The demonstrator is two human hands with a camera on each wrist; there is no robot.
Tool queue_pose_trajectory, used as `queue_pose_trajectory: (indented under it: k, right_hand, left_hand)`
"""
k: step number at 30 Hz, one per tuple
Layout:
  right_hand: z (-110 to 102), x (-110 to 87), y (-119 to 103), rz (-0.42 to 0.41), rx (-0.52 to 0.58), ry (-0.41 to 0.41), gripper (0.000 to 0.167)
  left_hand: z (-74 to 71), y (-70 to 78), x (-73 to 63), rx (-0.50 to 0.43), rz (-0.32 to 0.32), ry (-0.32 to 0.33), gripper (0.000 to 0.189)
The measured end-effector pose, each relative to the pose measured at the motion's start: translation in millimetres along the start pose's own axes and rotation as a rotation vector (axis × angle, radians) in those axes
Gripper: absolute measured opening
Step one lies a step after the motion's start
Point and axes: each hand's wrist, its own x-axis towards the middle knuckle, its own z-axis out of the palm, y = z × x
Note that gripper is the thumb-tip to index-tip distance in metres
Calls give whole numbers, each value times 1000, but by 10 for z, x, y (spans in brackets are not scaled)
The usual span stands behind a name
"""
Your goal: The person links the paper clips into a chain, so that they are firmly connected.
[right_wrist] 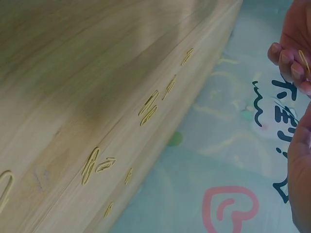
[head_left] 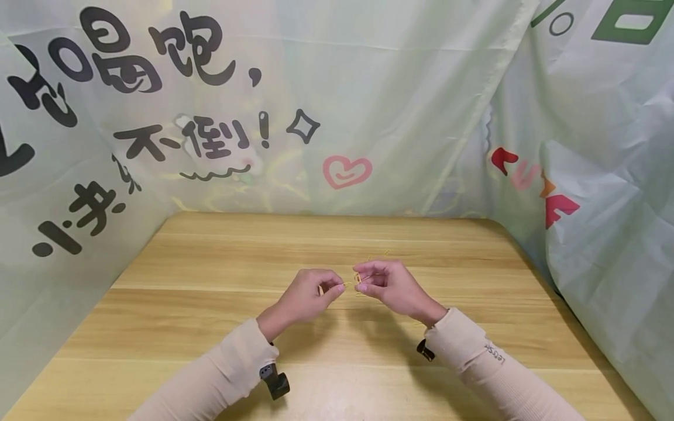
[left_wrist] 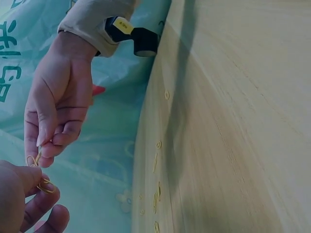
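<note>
My left hand (head_left: 308, 295) and right hand (head_left: 397, 289) are raised over the table, fingertips close together. Between its thumb and fingers the left hand pinches a yellow wire paper clip (left_wrist: 46, 186). Another yellow paper clip (head_left: 358, 279) is held between the thumb and fingertips of the right hand. In the left wrist view the clips meet or overlap between the hands; whether they are linked I cannot tell. At the right wrist view's edge, a paper clip (right_wrist: 303, 61) shows against the left hand's fingers, and the right hand is partly cut off.
Several loose yellow paper clips (right_wrist: 148, 104) lie scattered on the wooden table (head_left: 210, 251), beyond and below the hands. Printed cloth (head_left: 400, 117) hangs behind the table and along both sides. A dark camera (head_left: 275, 381) is strapped at the left wrist.
</note>
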Motion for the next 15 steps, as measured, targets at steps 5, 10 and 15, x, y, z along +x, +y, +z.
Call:
queue_pose_trajectory:
  k: [5,10,15]
  right_hand:
    - [6,-6,-40,15,15,-17,33]
    - [17,-6,-45,16,46,-30,35]
    - [36,-7,-23,2,51,-40,36]
  left_hand:
    - [6,-17,-1,42,37,15,10]
    - [20,-21,-4,106,119,46,9]
    - [31,-7,-12,152,170,73,8]
